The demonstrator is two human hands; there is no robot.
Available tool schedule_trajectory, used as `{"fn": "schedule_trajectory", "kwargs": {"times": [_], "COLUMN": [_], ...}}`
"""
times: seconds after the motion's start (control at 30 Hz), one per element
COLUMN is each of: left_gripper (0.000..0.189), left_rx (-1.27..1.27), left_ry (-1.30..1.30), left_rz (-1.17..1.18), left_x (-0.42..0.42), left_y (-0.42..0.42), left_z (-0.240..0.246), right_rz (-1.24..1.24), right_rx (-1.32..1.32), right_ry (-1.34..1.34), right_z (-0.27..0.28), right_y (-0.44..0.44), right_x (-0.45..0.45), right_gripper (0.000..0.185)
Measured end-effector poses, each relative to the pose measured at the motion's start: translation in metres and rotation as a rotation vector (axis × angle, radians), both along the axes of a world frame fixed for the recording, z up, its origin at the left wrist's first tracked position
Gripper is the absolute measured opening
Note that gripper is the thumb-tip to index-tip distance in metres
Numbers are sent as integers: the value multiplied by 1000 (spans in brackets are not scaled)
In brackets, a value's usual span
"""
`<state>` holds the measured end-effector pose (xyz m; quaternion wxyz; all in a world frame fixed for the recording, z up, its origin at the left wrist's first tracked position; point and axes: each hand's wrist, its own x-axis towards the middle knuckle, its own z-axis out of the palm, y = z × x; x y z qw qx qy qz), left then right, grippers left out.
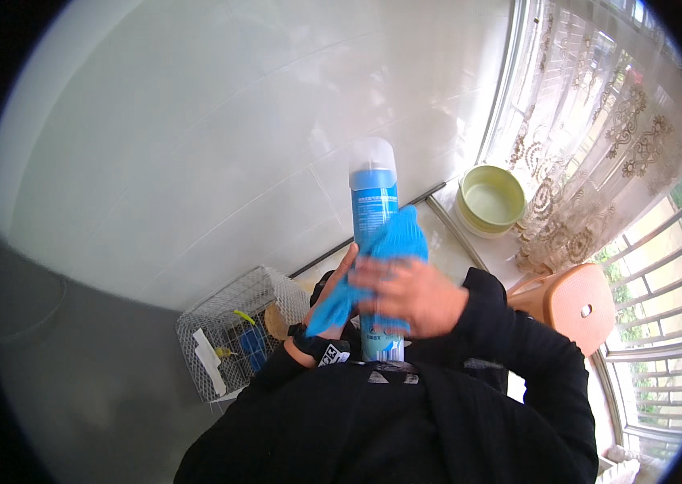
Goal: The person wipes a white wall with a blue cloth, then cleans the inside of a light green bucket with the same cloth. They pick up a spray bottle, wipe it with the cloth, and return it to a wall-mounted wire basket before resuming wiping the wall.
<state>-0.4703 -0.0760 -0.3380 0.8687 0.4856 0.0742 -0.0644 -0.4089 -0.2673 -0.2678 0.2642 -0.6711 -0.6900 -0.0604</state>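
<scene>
Upright in the picture, close in front of my chest, is a blue aerosol can (375,209) with a clear cap (372,154) on its top. My left hand (336,290) grips the can from the left side, partly hidden behind a blue cloth (398,235). My right hand (416,296), blurred, presses the cloth against the front of the can; its fingers lie across the fabric. One end of the cloth hangs down to the left over my left wrist, which wears a black band. Printed writing shows on the can above and below the cloth.
A wire mesh cage (226,339) with blue and yellow items inside stands at the lower left beside a pale tiled wall (226,151). Green basins (491,196) sit near the window at right. An orange plastic stool (586,308) stands below the lace curtain (601,139).
</scene>
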Motion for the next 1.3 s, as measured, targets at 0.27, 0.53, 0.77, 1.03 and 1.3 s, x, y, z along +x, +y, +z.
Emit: {"fn": "schedule_trajectory", "kwargs": {"times": [0.27, 0.53, 0.77, 1.03, 1.3], "left_gripper": [77, 80, 85, 56, 65], "left_rx": [-140, -14, -101, 133, 437], "left_ry": [-47, -58, -85, -175, -227], "left_rz": [-217, -284, -279, 19, -24], "left_x": [11, 10, 7, 5, 7], "left_y": [-26, -34, -27, -31, -43], "left_z": [22, 38, 28, 29, 35], "right_rz": [-547, -395, -111, -440, -535], "right_rx": [402, 302, 645, 447, 102], "right_ry": [-103, 1195, 1805, 532, 849], "right_z": [42, 70, -15, 12, 78], "right_y": [37, 16, 34, 15, 27], "right_x": [83, 142, 73, 15, 133], "right_gripper": [38, 43, 66, 68, 53]}}
